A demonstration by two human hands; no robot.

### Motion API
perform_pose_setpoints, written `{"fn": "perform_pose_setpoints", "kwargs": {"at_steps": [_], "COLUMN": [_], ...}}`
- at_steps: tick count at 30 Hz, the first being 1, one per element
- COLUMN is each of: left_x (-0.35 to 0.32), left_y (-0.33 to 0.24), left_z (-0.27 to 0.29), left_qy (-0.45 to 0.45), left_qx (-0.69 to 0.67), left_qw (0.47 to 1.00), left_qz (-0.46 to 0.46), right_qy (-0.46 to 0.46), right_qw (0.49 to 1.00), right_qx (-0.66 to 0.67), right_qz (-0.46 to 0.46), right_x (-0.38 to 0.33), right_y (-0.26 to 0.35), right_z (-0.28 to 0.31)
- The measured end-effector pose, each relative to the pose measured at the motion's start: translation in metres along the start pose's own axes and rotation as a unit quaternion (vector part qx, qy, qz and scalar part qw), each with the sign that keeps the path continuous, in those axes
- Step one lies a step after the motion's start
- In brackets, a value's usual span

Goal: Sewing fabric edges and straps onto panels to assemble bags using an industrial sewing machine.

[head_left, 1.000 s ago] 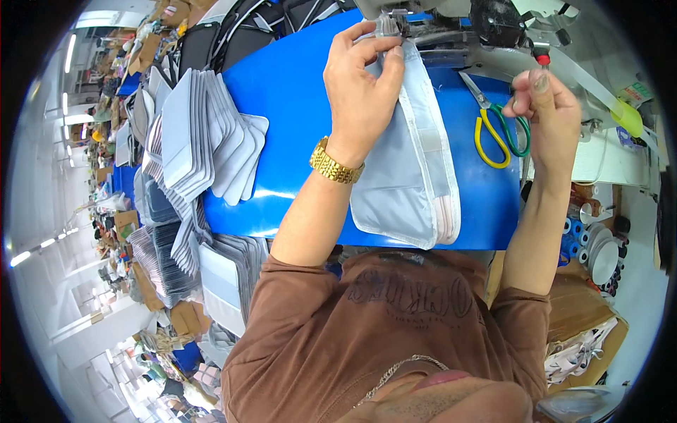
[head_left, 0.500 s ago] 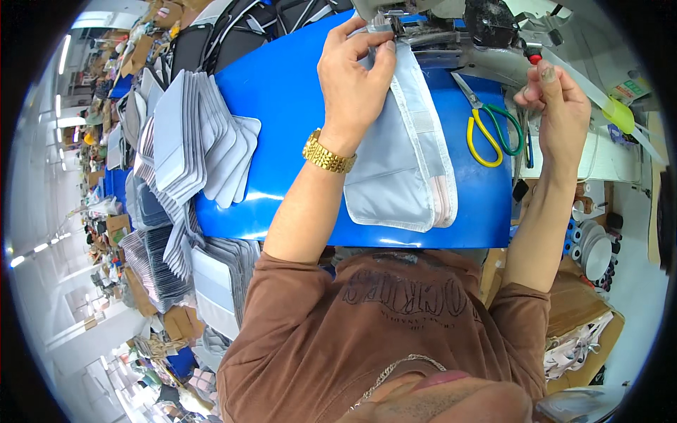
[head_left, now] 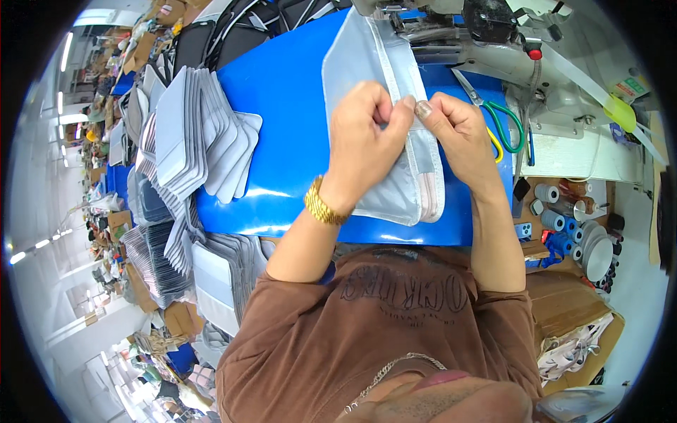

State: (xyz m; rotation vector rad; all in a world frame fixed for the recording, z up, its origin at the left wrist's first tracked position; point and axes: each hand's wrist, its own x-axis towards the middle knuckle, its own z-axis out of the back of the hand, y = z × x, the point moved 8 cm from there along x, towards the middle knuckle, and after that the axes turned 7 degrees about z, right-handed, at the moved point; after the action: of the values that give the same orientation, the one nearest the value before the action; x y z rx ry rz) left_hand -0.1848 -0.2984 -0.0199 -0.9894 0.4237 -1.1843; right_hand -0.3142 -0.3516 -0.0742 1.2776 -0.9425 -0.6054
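A light grey fabric panel (head_left: 384, 201) with white-bound edges lies lengthwise on the blue tabletop (head_left: 282, 151), its far end beside the sewing machine (head_left: 430, 51). My left hand (head_left: 367, 141) is closed, pinching the panel's white-edged strip between thumb and curled fingers. Close beside it, my right hand (head_left: 462, 137) is also closed on the panel's right edge, the two thumb tips nearly meeting. Just past my right hand lie scissors (head_left: 469, 90) with green and yellow handles; my hand covers part of the yellow loop.
Fanned stacks of grey panels (head_left: 187, 137) rest on the table's left side, and more piles (head_left: 215, 278) stand below them. Black bags (head_left: 226, 35) sit at the back left. Thread spools (head_left: 560, 240) and an open cardboard box (head_left: 578, 310) are low on the right.
My left hand has come down from the machine's needle area onto the panel's middle. My right hand has left the red knob and now grips the panel, which has shifted slightly left.
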Motion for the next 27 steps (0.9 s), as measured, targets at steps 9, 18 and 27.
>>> {"fn": "perform_pose_setpoints", "kwargs": {"at_steps": [9,18,27], "left_x": [0.014,0.058,0.084], "left_y": [0.007,0.027,0.038], "left_z": [-0.001,-0.002,0.001], "left_qy": [-0.005,-0.034,-0.016], "left_qx": [-0.070,-0.110,-0.092], "left_qw": [0.997,0.993,0.995], "left_qz": [0.004,-0.027,-0.020], "right_qy": [-0.020,-0.022,-0.096], "right_qw": [0.996,0.996,0.987], "right_qx": [0.076,0.088,-0.125], "right_qz": [0.047,0.026,-0.022], "right_x": [0.027,0.053,-0.015], "right_y": [0.002,-0.009,0.060], "right_z": [0.002,-0.002,0.094]}}
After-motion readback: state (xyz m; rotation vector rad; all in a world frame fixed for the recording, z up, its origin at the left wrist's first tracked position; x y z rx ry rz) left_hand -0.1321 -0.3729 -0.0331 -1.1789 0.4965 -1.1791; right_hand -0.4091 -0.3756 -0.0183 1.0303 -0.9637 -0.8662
